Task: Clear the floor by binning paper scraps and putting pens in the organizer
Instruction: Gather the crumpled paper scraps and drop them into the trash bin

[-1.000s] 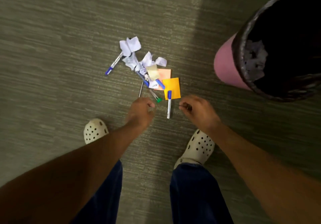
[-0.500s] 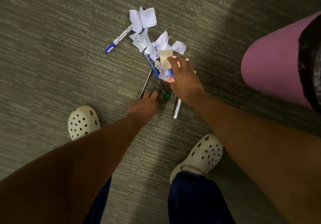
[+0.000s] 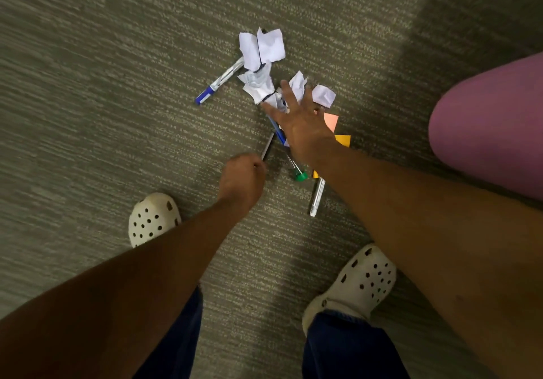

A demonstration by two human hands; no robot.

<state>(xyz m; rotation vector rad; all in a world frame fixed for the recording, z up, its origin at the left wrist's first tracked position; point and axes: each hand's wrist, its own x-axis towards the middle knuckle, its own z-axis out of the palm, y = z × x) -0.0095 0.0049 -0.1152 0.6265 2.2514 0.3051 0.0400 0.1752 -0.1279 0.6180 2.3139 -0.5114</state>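
Right hand (image 3: 302, 127) spreading wide over crumpled white paper scraps (image 3: 258, 84); left hand (image 3: 242, 177) pinching thin dark pen (image 3: 268, 149) on carpet floor (image 3: 117, 114)

Dim, even indoor light. Darker shadow band across the carpet (image 3: 470, 20) at upper right. Soft shadows under both forearms. Slight motion blur on the right hand (image 3: 299, 126). Wide-angle stretching toward the edges. No glare.
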